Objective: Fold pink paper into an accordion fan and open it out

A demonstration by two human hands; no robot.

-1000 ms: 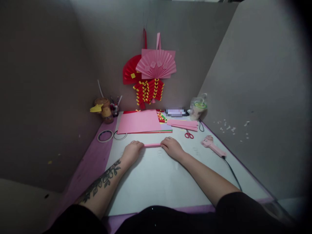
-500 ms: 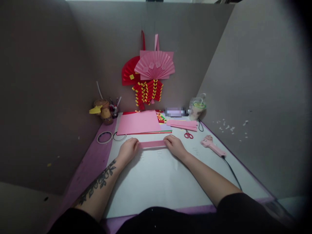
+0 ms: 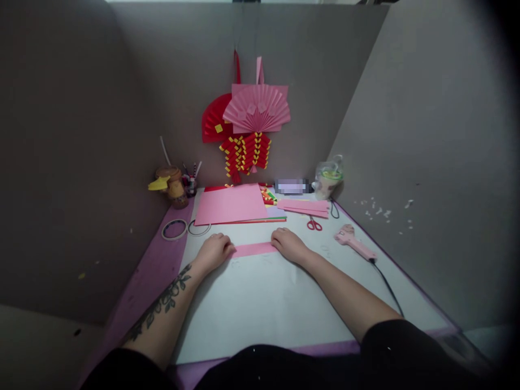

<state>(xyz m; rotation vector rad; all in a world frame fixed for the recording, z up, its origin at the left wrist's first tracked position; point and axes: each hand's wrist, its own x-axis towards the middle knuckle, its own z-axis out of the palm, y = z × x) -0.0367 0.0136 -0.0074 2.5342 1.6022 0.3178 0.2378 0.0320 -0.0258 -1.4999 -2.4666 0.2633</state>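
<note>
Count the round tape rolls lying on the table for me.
2. One white tape roll lies on the purple table edge at far left; a thinner clear tape ring lies right beside it. Others may be hidden.

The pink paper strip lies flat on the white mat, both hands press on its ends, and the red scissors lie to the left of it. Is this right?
Not quite. In the head view the red scissors lie to the right of the pink paper strip, beyond the right hand. The left hand presses the other end on the white mat.
</note>
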